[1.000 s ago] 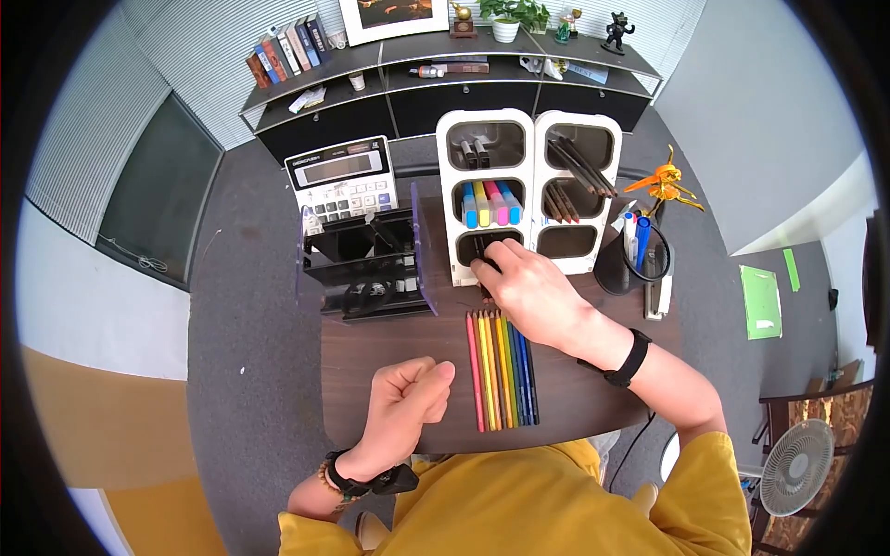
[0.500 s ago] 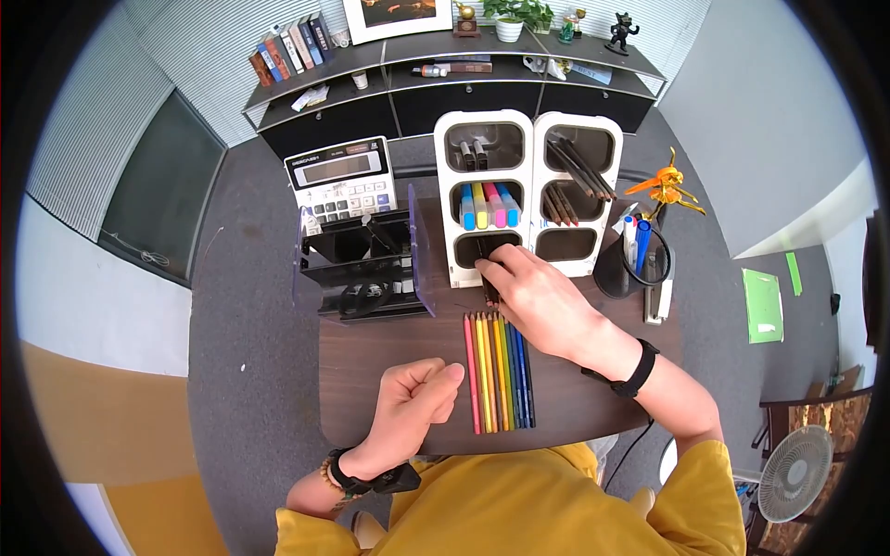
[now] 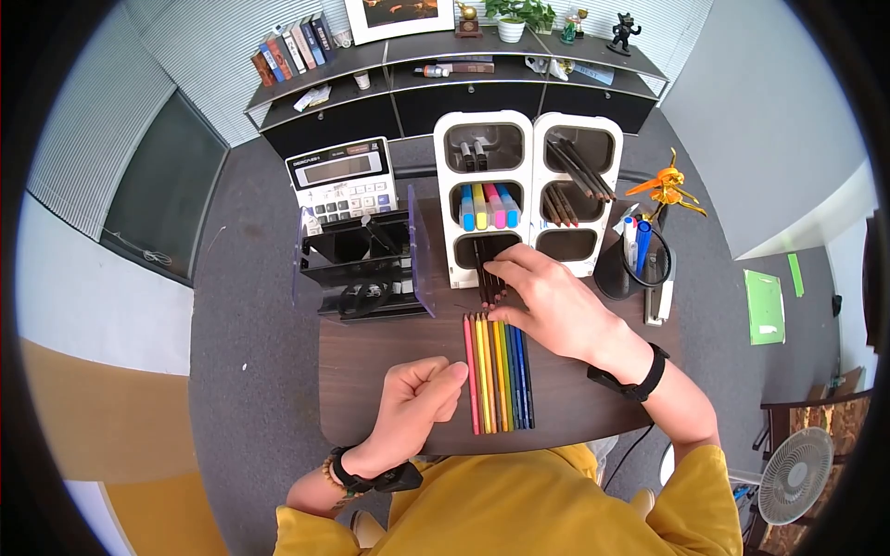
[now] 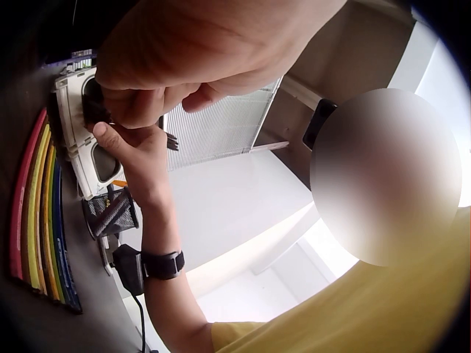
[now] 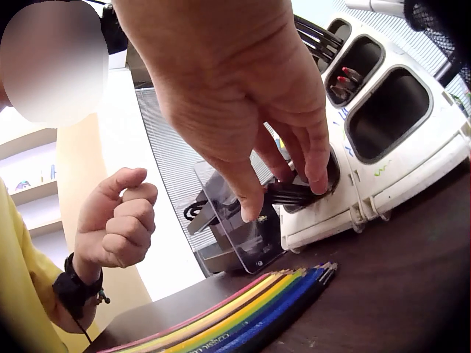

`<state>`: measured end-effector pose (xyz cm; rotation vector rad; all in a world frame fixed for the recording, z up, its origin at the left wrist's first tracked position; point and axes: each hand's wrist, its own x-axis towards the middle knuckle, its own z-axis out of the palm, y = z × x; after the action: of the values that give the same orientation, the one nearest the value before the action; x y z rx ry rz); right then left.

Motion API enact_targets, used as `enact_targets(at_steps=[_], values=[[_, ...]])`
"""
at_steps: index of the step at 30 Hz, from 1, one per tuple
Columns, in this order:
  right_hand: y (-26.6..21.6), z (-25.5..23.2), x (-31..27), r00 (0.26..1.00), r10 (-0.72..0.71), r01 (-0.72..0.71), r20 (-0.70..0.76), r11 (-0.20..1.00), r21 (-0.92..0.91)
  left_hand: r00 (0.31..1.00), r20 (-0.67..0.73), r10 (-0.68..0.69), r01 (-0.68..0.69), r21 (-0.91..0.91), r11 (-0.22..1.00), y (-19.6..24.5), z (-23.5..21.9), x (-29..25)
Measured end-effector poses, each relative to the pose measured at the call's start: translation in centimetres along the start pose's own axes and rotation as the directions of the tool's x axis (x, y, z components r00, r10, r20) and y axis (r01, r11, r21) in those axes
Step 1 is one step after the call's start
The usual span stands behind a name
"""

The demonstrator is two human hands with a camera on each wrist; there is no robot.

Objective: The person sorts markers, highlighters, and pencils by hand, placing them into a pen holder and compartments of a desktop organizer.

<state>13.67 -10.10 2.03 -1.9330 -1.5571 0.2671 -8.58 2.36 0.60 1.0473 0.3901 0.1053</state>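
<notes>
At the lower left compartment of the white organizer, my right hand is at several dark pencils that lean out of it. In the right wrist view, the thumb stands apart from the fingers, whose tips are beside the dark pencils; contact is partly hidden. A row of coloured pencils, pink through yellow and green to blue, lies on the table just below. My left hand is curled in a fist left of the row and holds nothing.
Left of the organizer stand a black desk holder and a calculator. To its right are a mesh pen cup, a stapler and an orange figurine. Highlighters fill the middle left compartment.
My right hand has drawn slightly back and right from the lower compartment, its thumb now spread from the fingers. More of the dark pencils shows. The left fist has shifted slightly right.
</notes>
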Motion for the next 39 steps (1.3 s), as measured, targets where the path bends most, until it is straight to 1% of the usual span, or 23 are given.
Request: enact_targets(at_steps=[3, 5, 9, 11, 12, 14, 15, 16, 17, 18, 19, 20, 22, 23, 24, 26, 30, 32, 39], values=[[-0.9, -0.9, -0.4, 0.999, 0.018, -0.017, -0.027, 1.0, 0.01, 1.0, 0.005, 0.0, 0.0, 0.001, 1.0, -0.1, 0.1, 0.1], [-1.0, -1.1, -0.4, 0.999, 0.044, -0.044, 0.005, 0.999, -0.012, 1.0, 0.007, -0.002, 0.002, 0.004, 1.0, -0.2, 0.1, 0.2], [-1.3, -1.5, -0.7, 0.998, 0.064, -0.064, 0.023, 0.998, -0.023, 1.0, -0.001, 0.001, -0.001, 0.009, 1.0, -0.2, 0.4, 0.4], [-1.8, -2.2, -1.6, 0.997, -0.007, 0.002, -0.078, 0.998, -0.062, 1.0, -0.017, 0.003, -0.003, 0.009, 1.0, -0.3, 0.2, 0.2], [-2.3, -2.6, -2.2, 0.998, -0.004, 0.0, -0.071, 0.998, -0.056, 0.999, -0.026, 0.021, -0.02, 0.023, 1.0, -0.4, -0.1, 0.1], [-3.2, -3.4, -3.9, 0.994, 0.078, -0.08, -0.075, 0.997, -0.024, 0.999, -0.037, 0.031, -0.029, 0.035, 0.999, -0.3, -0.6, 0.0], [-3.2, -3.4, -5.0, 0.995, 0.061, -0.063, -0.073, 0.998, -0.023, 0.998, -0.012, 0.066, -0.06, 0.266, 0.962, -0.1, -0.6, -0.2], [-3.3, -3.3, -6.0, 0.996, 0.07, -0.071, -0.061, 0.997, -0.015, 0.996, 0.021, 0.089, -0.088, 0.48, 0.873, 0.0, -0.5, -0.5], [-3.4, -3.1, -7.0, 0.992, 0.126, -0.126, -0.011, 0.992, -0.014, 0.997, 0.015, 0.076, -0.074, 0.473, 0.878, 0.1, -0.3, -0.5], [-3.5, -3.1, -7.9, 0.983, 0.179, -0.178, 0.036, 0.984, -0.019, 0.966, 0.137, 0.22, -0.246, 0.748, 0.617, 0.2, -0.1, -0.3], [-3.0, -2.4, -9.0, 0.97, 0.228, -0.225, 0.09, 0.974, -0.034, 0.904, 0.302, 0.303, -0.381, 0.891, 0.248, 0.2, 0.0, -0.2], [-2.7, -1.8, -9.6, 0.968, 0.232, -0.23, 0.095, 0.973, -0.034, 0.905, 0.301, 0.3, -0.38, 0.89, 0.254, -0.2, 0.2, -0.3], [-1.9, -0.6, -10.5, 0.935, 0.297, -0.294, 0.194, 0.955, -0.049, 0.959, 0.241, 0.148, -0.252, 0.966, 0.062, -1.3, 0.3, -0.6], [-1.6, -0.1, -10.7, 0.927, 0.312, -0.314, 0.209, 0.949, -0.024, 0.955, 0.267, 0.13, -0.267, 0.964, -0.017, -1.6, 0.4, -0.5], [-1.4, 0.5, -10.8, 0.927, 0.312, -0.315, 0.209, 0.949, -0.022, 0.955, 0.267, 0.128, -0.267, 0.964, -0.017, -1.8, 0.5, -0.6], [-1.2, 1.5, -10.8, 0.933, 0.33, -0.334, 0.146, 0.943, 0.002, 0.954, 0.265, 0.138, -0.258, 0.964, -0.064, -2.1, 0.8, -0.6], [-1.0, 2.8, -10.0, 0.925, 0.353, -0.361, 0.139, 0.932, 0.042, 0.962, 0.248, 0.119, -0.239, 0.967, -0.085, -2.1, 1.2, -0.4], [-0.6, 3.4, -9.8, 0.929, 0.364, -0.369, 0.074, 0.927, 0.067, 0.961, 0.243, 0.134, -0.232, 0.968, -0.091, -2.1, 1.2, -0.3], [-0.5, 3.5, -9.7, 0.927, 0.368, -0.373, 0.077, 0.925, 0.074, 0.956, 0.238, 0.173, -0.221, 0.969, -0.11, -2.3, 1.5, 0.3]])
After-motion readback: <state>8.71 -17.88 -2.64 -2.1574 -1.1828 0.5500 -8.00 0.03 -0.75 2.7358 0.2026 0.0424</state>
